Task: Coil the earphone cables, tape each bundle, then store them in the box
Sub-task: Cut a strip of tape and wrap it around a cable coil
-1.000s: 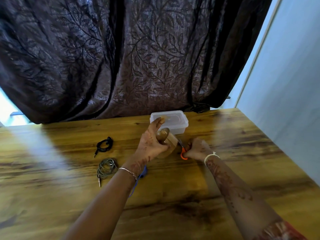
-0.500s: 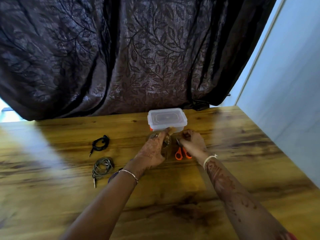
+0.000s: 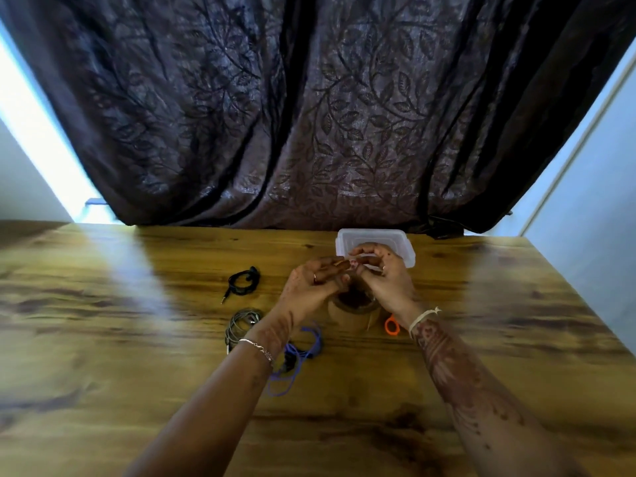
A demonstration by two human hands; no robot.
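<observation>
Fingertips meet just above the tape roll (image 3: 347, 318) at the middle of the desk (image 3: 137, 339). Our left hand (image 3: 309, 287) and our right hand (image 3: 389, 277) face each other, fingers curled, and between them we pinch a short brown strip of tape (image 3: 340, 264), one end in each hand. The roll lies flat on the wood under our palms, and the orange handles of the scissors (image 3: 392, 326) show just beside it, by our right wrist.

Three earphones lie to the left. The black earphone cable (image 3: 242, 282) is coiled and lies farthest back, with its plug pointing toward us. The grey earphone cable (image 3: 241, 325) is coiled too, nearer, just beside our left wrist. The blue earphone cable (image 3: 309, 342) lies in loose loops, partly under our left forearm.

Behind our hands, the clear plastic box (image 3: 399, 239) stands at the back edge of the desk with its lid on, close to the dark leaf-patterned curtain (image 3: 309, 115).
</observation>
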